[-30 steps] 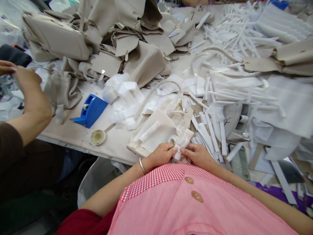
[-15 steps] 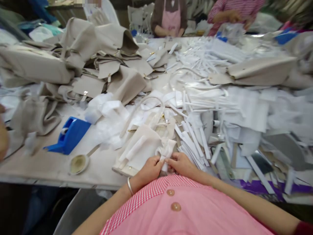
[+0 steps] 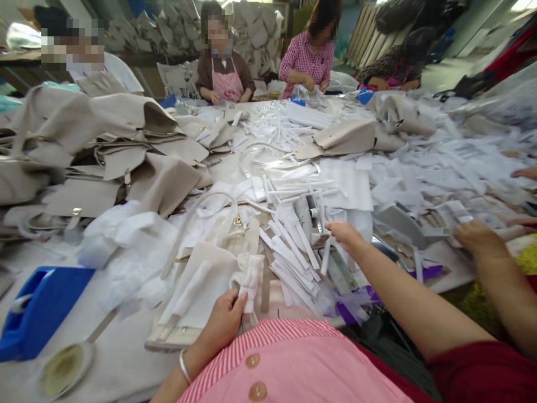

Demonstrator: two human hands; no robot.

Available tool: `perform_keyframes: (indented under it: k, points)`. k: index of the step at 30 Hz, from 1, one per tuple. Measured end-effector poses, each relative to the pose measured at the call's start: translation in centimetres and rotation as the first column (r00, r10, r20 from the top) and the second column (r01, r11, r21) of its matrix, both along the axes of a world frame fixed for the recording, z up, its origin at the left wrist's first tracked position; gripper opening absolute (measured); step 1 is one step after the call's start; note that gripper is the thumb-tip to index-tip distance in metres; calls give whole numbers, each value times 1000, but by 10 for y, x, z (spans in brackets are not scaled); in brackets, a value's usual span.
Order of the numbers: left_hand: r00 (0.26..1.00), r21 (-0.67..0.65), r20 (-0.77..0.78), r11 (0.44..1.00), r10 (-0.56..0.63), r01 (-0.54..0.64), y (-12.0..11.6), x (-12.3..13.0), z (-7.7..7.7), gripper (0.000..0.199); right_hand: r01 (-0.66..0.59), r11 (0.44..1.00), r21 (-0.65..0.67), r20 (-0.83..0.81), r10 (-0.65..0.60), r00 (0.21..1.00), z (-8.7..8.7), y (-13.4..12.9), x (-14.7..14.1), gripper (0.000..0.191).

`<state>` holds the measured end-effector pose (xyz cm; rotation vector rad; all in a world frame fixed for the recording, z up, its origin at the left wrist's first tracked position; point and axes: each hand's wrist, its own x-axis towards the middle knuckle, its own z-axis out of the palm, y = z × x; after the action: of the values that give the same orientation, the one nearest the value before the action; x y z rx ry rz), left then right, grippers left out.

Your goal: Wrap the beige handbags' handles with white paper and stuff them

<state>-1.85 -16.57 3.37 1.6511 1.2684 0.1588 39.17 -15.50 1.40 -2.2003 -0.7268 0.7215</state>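
My left hand [image 3: 224, 316] is closed on a piece of white foam wrap [image 3: 247, 280] bunched round part of a beige handbag [image 3: 201, 291]. The bag lies at the table's front edge, with white sheeting over it and its pale handle [image 3: 201, 201] arching up behind. To the right, my right hand [image 3: 348, 235] is stretched out to a grey tape dispenser [image 3: 308, 215]. Its fingertips are pinched together beside the dispenser; what they hold, if anything, is too small to make out. White foam strips [image 3: 293, 257] lie in a pile between my two hands.
A blue tape dispenser [image 3: 42, 308] and a round dish [image 3: 62, 369] stand at the left. Beige bags [image 3: 96, 123] are heaped behind them. A co-worker's hand [image 3: 478, 238] works at the right by another grey dispenser [image 3: 411, 224]. Several people are across the table.
My right hand has left the foam wrap and moved right to the grey tape dispenser. My left hand stays on the wrap. The view has turned right, and a co-worker's arm now shows.
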Motion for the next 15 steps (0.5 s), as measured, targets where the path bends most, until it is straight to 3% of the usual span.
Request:
perform_keyframes:
  k: [5,10,15]
  points:
    - [1000,8,-20,1000,-2,2,0,0,2,41,44,999,0,-139,-43,989,-10,3,-10,15]
    - [1000,6,5,1000,0,0,-1,0,0,41,38,996,75,-160,-26,987,2,-26,-23,23]
    - [1000,-7,28,1000,11,-11,-1,1,-1,41,89,996,1,-361,-83,929,-2,-48,-40,21]
